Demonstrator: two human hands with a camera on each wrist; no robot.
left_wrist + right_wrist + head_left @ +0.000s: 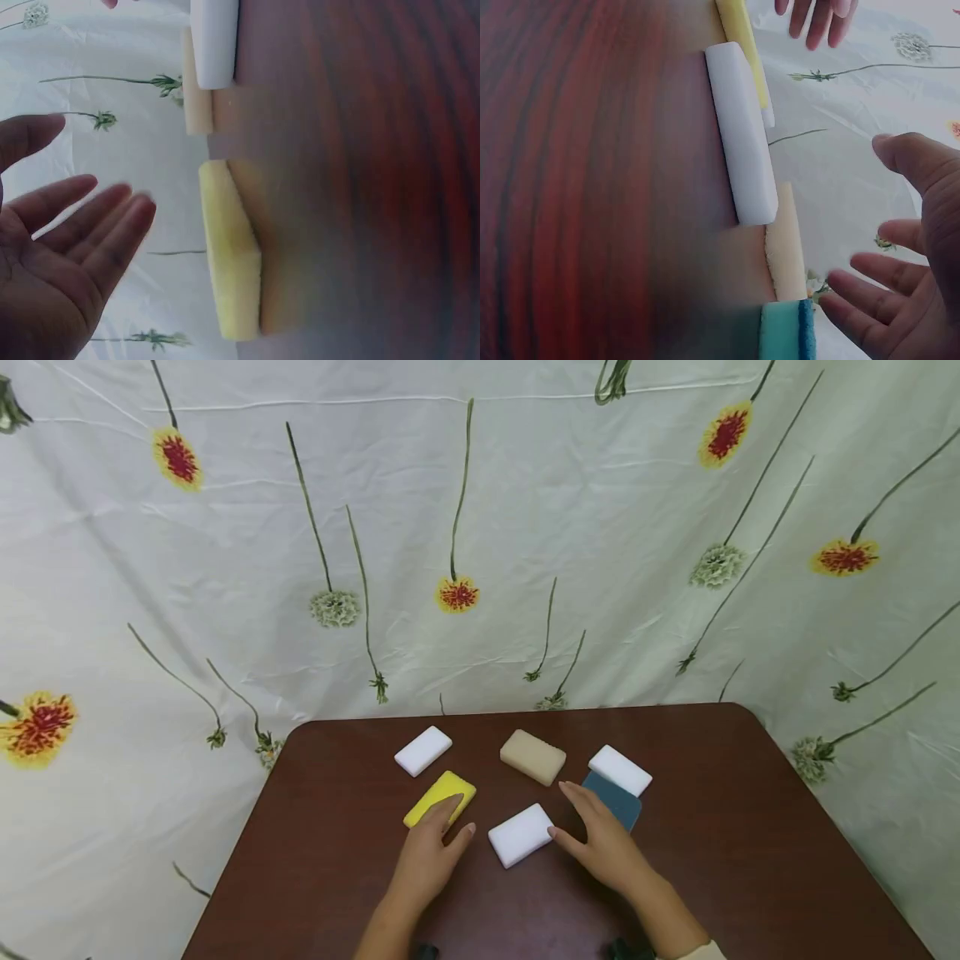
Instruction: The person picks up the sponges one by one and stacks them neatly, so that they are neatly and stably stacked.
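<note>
The left hand [427, 860] hovers over the near end of a yellow sponge [450, 789]; the left wrist view shows a gap between its relaxed fingers and the yellow sponge [229, 255]. Above the table at the right, the right hand [611, 852] has its fingers spread, thumb and forefinger apart, holding nothing. Between the hands lies a white block [521, 835], its right corner by the right thumb in the head view. A blue sponge [615, 799] lies just beyond the right hand, partly hidden by it. In the right wrist view, that hand [907, 277] is clear of the white block [742, 135].
Farther back on the brown table [315, 827] lie a white block [423, 751] at the left, a beige sponge [532, 757] in the middle and another white block [620, 770] touching the blue sponge. A flower-patterned cloth [390, 468] hangs behind the table.
</note>
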